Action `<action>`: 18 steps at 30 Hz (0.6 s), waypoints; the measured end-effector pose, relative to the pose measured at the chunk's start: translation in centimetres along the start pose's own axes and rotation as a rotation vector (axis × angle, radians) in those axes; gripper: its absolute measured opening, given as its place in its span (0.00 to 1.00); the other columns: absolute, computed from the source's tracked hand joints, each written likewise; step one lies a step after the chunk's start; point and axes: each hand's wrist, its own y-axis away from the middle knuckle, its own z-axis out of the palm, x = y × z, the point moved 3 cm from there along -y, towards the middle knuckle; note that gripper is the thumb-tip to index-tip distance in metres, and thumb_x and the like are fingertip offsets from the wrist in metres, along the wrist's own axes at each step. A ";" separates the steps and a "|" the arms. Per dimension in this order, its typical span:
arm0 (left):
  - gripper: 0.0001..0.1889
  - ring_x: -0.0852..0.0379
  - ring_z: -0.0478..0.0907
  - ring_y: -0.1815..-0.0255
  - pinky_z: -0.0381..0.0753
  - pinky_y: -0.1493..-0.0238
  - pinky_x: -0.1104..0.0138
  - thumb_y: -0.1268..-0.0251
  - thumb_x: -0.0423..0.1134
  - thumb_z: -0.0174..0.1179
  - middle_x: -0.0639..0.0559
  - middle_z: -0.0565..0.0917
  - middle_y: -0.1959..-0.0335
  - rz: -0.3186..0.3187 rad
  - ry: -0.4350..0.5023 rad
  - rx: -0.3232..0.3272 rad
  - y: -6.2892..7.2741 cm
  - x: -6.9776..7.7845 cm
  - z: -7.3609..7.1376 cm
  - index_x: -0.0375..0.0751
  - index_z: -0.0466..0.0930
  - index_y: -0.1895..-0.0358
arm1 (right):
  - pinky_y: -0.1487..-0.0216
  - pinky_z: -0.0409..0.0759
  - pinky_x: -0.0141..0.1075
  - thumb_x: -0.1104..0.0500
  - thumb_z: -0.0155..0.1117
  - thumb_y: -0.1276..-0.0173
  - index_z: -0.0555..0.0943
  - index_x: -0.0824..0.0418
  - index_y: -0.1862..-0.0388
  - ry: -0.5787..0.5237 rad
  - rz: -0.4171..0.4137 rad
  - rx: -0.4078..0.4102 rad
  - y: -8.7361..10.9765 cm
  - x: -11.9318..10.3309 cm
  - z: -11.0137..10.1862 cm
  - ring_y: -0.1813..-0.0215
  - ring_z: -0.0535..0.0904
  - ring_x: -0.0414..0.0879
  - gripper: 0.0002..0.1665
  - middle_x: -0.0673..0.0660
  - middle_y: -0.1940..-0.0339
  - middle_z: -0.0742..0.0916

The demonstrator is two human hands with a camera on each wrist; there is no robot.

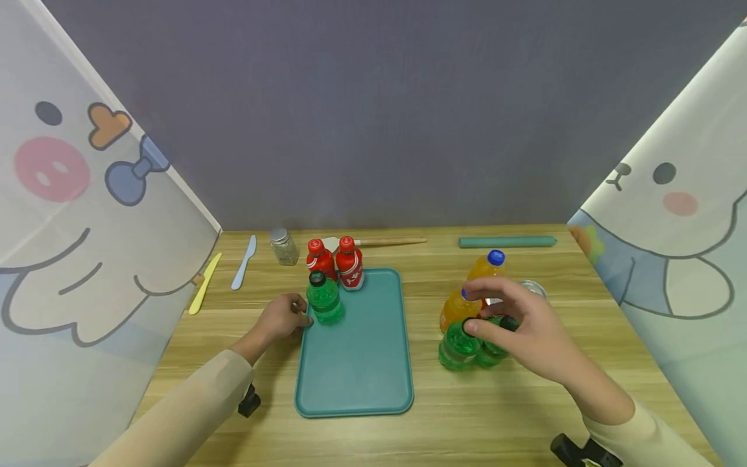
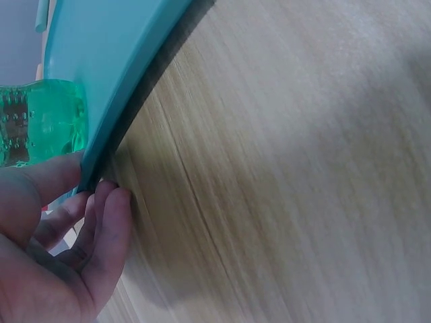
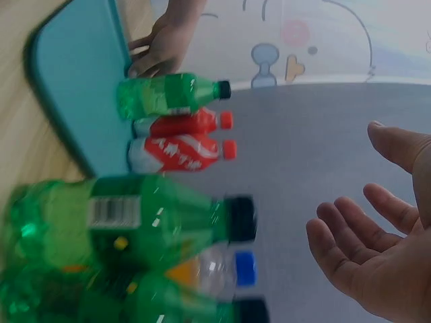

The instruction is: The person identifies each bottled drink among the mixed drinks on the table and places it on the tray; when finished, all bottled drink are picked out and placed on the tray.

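Note:
At its left edge, the teal tray (image 1: 356, 370) is pinched between the thumb and fingers of my left hand (image 1: 281, 318). On the tray's far left part stand a green bottle (image 1: 325, 301) with a black cap and two red-labelled bottles (image 1: 351, 264) with red caps. Over to the right, my right hand (image 1: 533, 331) hovers near two more green bottles (image 1: 458, 348), thumb and fingers spread. In the right wrist view a gap separates that hand (image 3: 377, 256) from the black cap (image 3: 242, 219) of the nearer green bottle. Two orange drink bottles (image 1: 458, 310) with blue caps stand just behind, partly covered by the hand.
A can (image 1: 533, 288) shows behind my right hand. Along the back lie a green stick-like object (image 1: 508, 242) and a wooden-handled spatula (image 1: 391, 241). A spice jar (image 1: 284, 247), a blue knife (image 1: 244, 263) and a yellow knife (image 1: 205, 284) are at the left. Walls enclose the table's back and sides.

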 end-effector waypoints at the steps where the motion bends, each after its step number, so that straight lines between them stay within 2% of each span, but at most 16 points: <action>1: 0.11 0.55 0.77 0.79 0.77 0.79 0.65 0.40 0.32 0.70 0.47 0.81 0.75 0.001 -0.002 0.001 0.0 0.0 0.0 0.34 0.78 0.58 | 0.51 0.84 0.31 0.71 0.72 0.36 0.78 0.54 0.37 0.000 0.005 0.007 0.5 0.2 -0.3 0.43 0.82 0.39 0.30 0.50 0.42 0.85; 8: 0.11 0.56 0.76 0.80 0.78 0.79 0.65 0.41 0.32 0.70 0.48 0.81 0.76 -0.001 -0.014 0.003 -0.2 -0.1 0.0 0.34 0.79 0.58 | 0.56 0.84 0.29 0.77 0.72 0.41 0.78 0.61 0.37 0.038 -0.001 0.045 3.6 1.4 -2.2 0.47 0.82 0.42 0.33 0.53 0.44 0.85; 13: 0.11 0.56 0.76 0.80 0.77 0.79 0.65 0.40 0.32 0.69 0.48 0.81 0.76 -0.001 -0.011 -0.001 -0.2 -0.1 0.1 0.34 0.78 0.59 | 0.58 0.83 0.28 0.79 0.72 0.42 0.78 0.62 0.38 0.087 0.034 0.086 5.2 2.4 -3.3 0.47 0.82 0.42 0.33 0.58 0.47 0.86; 18: 0.11 0.56 0.77 0.80 0.78 0.79 0.65 0.40 0.33 0.69 0.47 0.81 0.75 -0.004 -0.016 -0.003 -0.3 -0.2 0.2 0.34 0.78 0.58 | 0.59 0.83 0.27 0.74 0.74 0.40 0.79 0.60 0.39 0.174 0.108 0.117 6.2 3.8 -4.0 0.48 0.82 0.36 0.30 0.54 0.48 0.87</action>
